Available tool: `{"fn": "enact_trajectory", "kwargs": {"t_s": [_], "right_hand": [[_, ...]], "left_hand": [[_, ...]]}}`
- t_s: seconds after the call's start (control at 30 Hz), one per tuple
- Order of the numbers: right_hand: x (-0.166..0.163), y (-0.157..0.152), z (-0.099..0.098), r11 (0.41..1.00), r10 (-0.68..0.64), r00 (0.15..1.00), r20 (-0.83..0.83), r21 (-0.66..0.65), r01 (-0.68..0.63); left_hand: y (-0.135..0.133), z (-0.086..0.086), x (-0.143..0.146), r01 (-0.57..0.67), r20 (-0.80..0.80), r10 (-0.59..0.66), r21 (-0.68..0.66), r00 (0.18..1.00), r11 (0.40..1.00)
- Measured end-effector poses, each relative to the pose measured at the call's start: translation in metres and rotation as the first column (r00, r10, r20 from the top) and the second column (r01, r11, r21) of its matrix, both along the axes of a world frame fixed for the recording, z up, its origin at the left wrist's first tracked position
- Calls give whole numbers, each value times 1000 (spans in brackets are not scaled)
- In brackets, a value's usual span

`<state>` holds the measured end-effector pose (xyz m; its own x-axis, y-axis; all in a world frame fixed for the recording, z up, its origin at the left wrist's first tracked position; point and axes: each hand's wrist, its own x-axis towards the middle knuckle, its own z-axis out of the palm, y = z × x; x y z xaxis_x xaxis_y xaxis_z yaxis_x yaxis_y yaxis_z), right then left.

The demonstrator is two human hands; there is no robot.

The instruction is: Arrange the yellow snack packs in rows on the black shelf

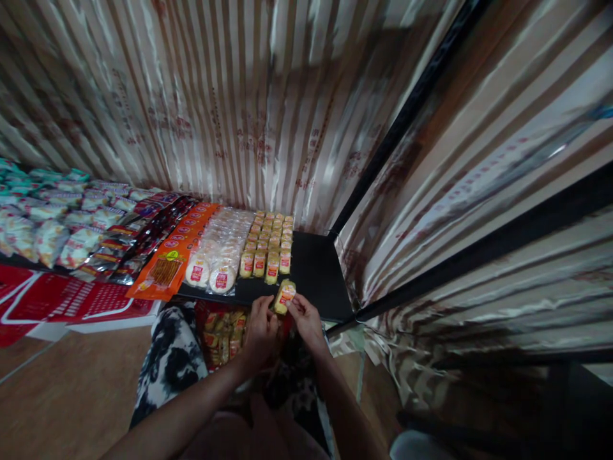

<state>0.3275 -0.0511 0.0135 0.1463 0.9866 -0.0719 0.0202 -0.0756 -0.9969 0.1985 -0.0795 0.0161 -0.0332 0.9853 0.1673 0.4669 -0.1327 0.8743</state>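
Observation:
Between my two hands is a small yellow snack packet (285, 296) with a red and white label, held up at the shelf's front edge. My right hand (307, 319) pinches its right side. My left hand (261, 327) has its fingers curled together at the packet's left side; whether they grip it I cannot make out. Just beyond stand rows of matching yellow packets (272, 267) on the black shelf (318, 268). Below my left hand, on my lap, lies a container with more yellow packets (224, 338), partly covered by my arm.
Left of the yellow rows lie clear-wrapped round white crackers (223, 279), an orange snack bag (165, 268), dark packets (138, 236) and white bags (50, 239). Red boxes (96, 297) sit under the shelf. Black frame poles (397, 131) and a striped curtain (239, 96) enclose the back and right.

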Motion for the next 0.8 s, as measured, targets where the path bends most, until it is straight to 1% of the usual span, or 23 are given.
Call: {"fn": "enact_trajectory", "kwargs": {"t_s": [0.07, 0.13, 0.23, 0.33, 0.47, 0.57, 0.67, 0.8], "right_hand": [[8, 11, -2, 998, -59, 997, 55, 14, 58], [16, 22, -4, 994, -109, 986, 127, 32, 106], [24, 38, -7, 990, -140, 954, 266, 47, 133], [25, 52, -7, 990, -142, 916, 376, 69, 125], [18, 65, -4, 986, -160, 874, 458, 118, 119], [13, 72, -1, 986, -159, 844, 513, 124, 111], [9, 75, 0, 987, -152, 836, 527, 118, 105], [11, 77, -1, 988, -148, 861, 486, 118, 104]], "left_hand": [[0, 4, 5, 67, -47, -65, 46, 997, 997], [3, 6, 10, 164, -97, -157, 75, 983, 984], [13, 4, 18, 245, -153, -230, 85, 961, 966], [26, -3, 26, 235, -194, -223, 46, 955, 971], [38, -11, 31, 225, -245, -215, 14, 946, 974], [42, -12, 32, 215, -257, -207, 5, 944, 977], [45, -11, 33, 199, -251, -197, -16, 948, 980], [50, -10, 31, 208, -251, -207, -24, 946, 978]]}}
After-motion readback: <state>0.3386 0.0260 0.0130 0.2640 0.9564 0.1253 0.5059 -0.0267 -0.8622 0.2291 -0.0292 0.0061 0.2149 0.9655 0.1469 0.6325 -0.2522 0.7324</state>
